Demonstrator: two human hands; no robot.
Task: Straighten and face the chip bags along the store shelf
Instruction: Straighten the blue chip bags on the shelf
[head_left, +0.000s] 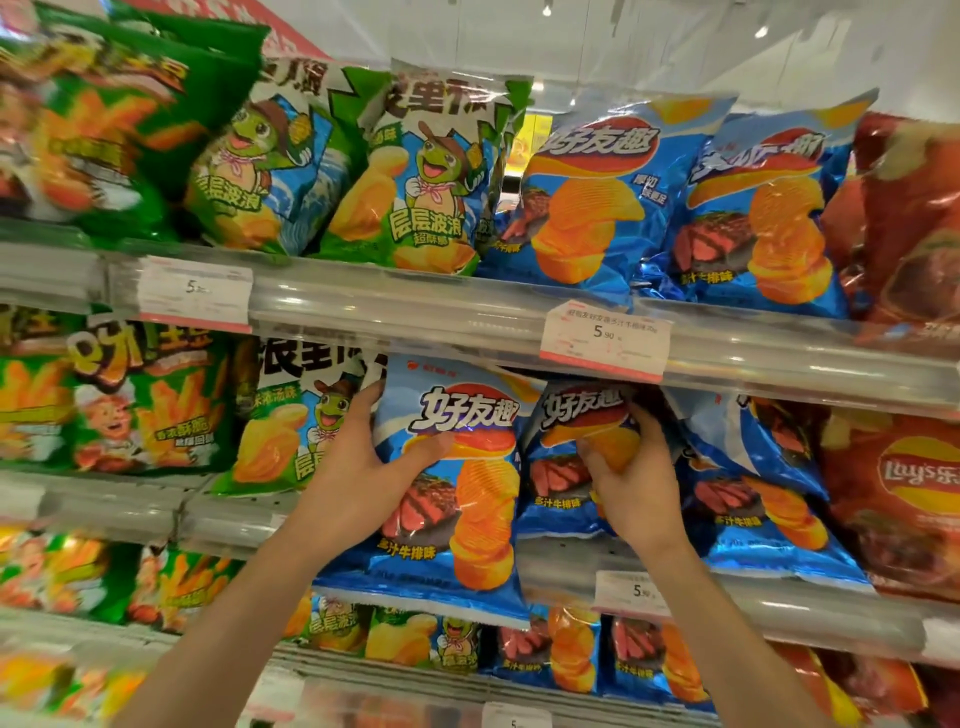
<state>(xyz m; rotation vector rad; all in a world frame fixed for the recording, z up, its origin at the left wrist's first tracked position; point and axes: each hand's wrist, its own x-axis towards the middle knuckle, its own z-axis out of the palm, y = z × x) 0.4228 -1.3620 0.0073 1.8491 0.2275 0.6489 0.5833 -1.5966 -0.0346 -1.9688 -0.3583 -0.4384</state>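
Facing looks only partly done on the middle shelf (727, 592): the left hand (358, 467) grips a blue chip bag (467, 499) pulled forward over the edge, the right hand (631, 478) clutches the neighbouring blue bag (561, 467) behind, still tilted.

Blue chip bags (447, 483) show ridged orange chips.

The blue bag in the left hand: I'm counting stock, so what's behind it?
The blue bag, gripped by the left hand, hangs out past the shelf edge. It covers whatever stands behind it, so that can't be counted.
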